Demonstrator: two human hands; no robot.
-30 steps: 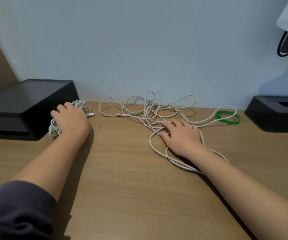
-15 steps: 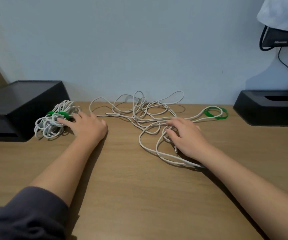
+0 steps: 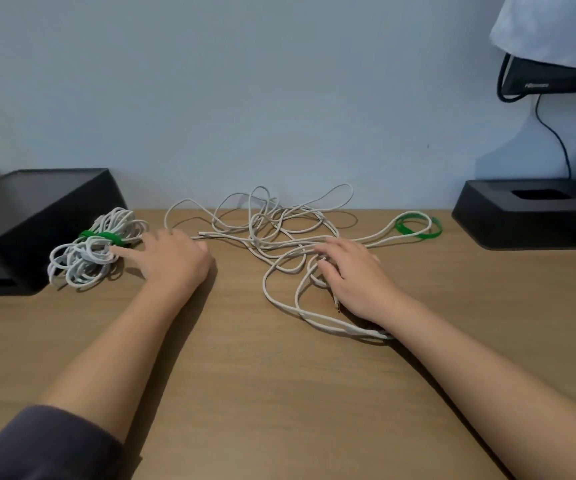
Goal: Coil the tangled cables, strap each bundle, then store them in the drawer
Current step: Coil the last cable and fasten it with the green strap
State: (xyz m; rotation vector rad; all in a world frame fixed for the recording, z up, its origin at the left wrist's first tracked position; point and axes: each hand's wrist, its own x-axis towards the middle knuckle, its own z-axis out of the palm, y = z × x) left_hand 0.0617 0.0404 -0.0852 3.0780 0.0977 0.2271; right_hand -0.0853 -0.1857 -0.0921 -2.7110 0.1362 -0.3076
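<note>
1. White cable under both hands: left hand (image 3: 172, 261) lies flat, forefinger touching the strapped bundle (image 3: 89, 252) at nine o'clock; right hand (image 3: 352, 277) rests relaxed, fingers spread on the loose tangle (image 3: 279, 233).
2. Tangle sprawls toward twelve; spare green strap (image 3: 418, 227) waits at two.
3. Light, floppy, snag-prone stuff, I'd judge. Take the free end (image 3: 201, 233), not the middle.

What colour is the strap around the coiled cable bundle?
Green strap on white coiled cable bundle; head view.

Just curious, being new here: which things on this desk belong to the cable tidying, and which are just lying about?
Job: strapped cable bundle, tangled white cable, spare green strap, black box at left, possibly the drawer.
Lying about: black stand, monitor, white cloth.
</note>
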